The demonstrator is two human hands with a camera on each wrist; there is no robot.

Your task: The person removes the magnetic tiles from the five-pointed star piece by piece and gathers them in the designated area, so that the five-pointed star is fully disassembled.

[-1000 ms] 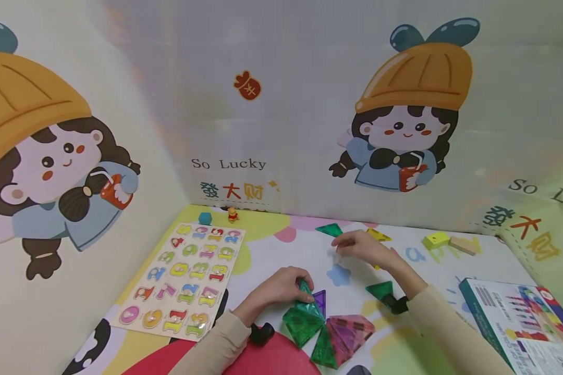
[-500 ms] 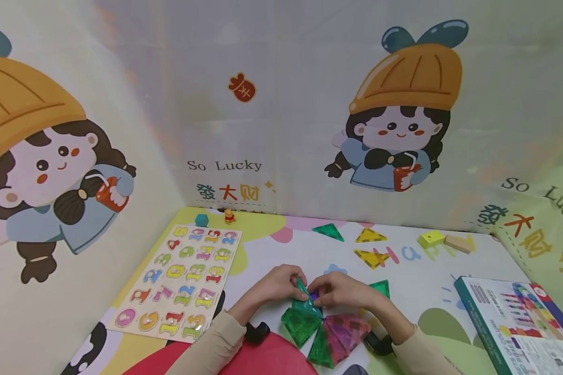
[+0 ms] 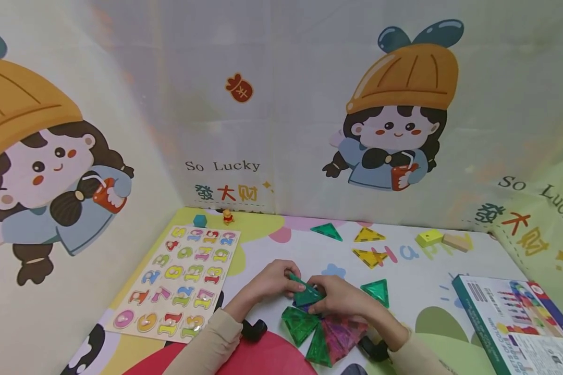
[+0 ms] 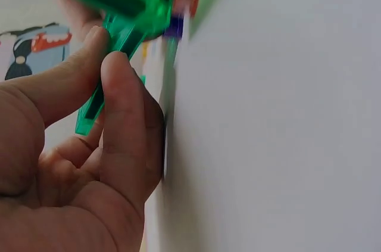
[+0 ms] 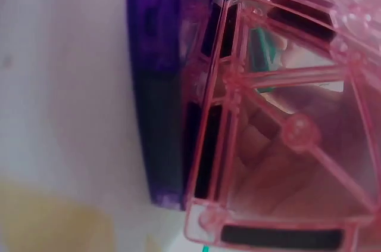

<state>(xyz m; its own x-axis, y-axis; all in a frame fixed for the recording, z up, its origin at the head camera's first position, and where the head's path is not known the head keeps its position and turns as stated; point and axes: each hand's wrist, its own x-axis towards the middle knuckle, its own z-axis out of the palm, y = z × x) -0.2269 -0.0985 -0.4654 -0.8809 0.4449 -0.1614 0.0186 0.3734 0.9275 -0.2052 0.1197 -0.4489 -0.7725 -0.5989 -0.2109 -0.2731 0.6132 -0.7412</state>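
My left hand (image 3: 272,284) pinches a teal-green triangular magnetic tile (image 3: 305,296) between thumb and forefinger. In the left wrist view the tile (image 4: 89,112) is seen edge-on, tilted in the grip. My right hand (image 3: 340,297) pinches the tile's right end, partly covering it. Just below lies a mostly hidden purple tile (image 3: 303,307). Nearest the hands is a fan of tiles: a green one (image 3: 298,324), another green one (image 3: 320,348) and pink ones (image 3: 344,333). Through a pink tile (image 5: 303,174) in the right wrist view, fingers show.
A loose green triangle (image 3: 377,291) lies right of my hands. Farther back are another green triangle (image 3: 327,231) and yellow triangles (image 3: 369,234). A number board (image 3: 173,284) is at left, a box (image 3: 521,317) at right, and yellow (image 3: 429,238) and tan blocks (image 3: 456,242) behind.
My right hand has come back from near the far tiles to the left hand and grips the teal-green tile. That tile has been lifted and turned away from the fan.
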